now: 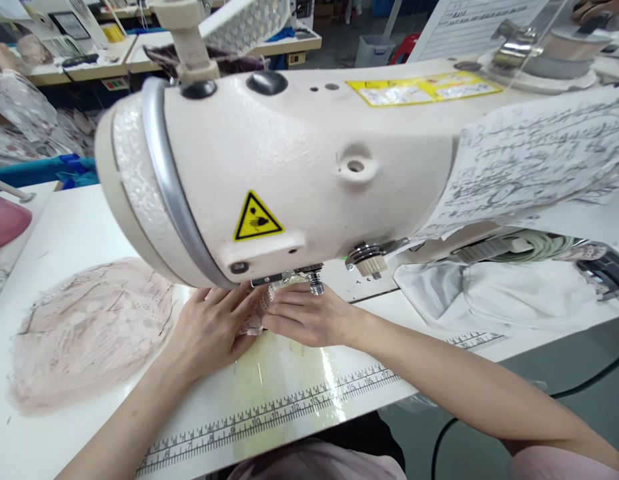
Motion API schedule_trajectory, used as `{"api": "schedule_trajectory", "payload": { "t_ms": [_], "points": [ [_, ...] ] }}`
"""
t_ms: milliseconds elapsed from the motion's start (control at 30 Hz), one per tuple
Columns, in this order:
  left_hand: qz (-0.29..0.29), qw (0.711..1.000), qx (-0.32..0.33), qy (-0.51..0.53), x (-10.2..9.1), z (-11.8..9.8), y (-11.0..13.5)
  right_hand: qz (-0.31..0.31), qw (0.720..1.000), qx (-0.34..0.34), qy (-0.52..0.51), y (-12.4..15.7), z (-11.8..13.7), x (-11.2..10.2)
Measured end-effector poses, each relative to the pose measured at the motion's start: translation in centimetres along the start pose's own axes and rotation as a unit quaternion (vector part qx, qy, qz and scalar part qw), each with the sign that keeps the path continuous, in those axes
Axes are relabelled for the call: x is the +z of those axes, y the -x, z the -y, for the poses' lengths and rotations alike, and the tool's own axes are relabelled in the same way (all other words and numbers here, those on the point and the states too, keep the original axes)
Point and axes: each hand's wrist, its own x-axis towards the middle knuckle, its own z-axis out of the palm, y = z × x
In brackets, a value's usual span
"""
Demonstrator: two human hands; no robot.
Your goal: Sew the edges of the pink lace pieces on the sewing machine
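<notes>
A cream sewing machine head (299,153) fills the middle of the view. Under its needle end lies a small piece of pale lace (257,313). My left hand (209,327) rests on the table with its fingers pressed onto the lace from the left. From the right, my right hand (309,313) presses its fingers together on the same piece, just below the presser foot (315,283). The needle itself is hidden by the machine head.
A pile of pink lace fabric (89,333) lies on the white table (59,227) at the left. A ruler strip (289,407) runs along the table's front edge. White cloth (489,293) is bunched at the right, under a printed paper (539,160). Other work tables stand behind.
</notes>
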Motion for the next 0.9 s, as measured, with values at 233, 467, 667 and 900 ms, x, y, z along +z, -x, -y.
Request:
{"api": "schedule_trajectory", "payload": {
  "t_ms": [233,467,667,900],
  "points": [
    [-0.002,1.000,-0.001,-0.005,0.0,-0.2,0.0,-0.049,0.995,0.023,0.089,-0.7,-0.1,-1.2],
    [0.003,1.000,-0.009,-0.002,-0.2,-0.5,-0.3,-0.026,0.985,0.024,0.171,-1.2,-0.6,-2.0],
    [0.001,1.000,-0.006,-0.014,-0.1,-0.6,-0.4,0.008,0.986,0.018,0.163,-1.0,-1.3,-2.0],
    [-0.023,1.000,-0.015,-0.015,0.1,-0.6,-0.6,0.037,0.981,0.033,0.188,-0.6,-1.2,-2.0]
  ]
}}
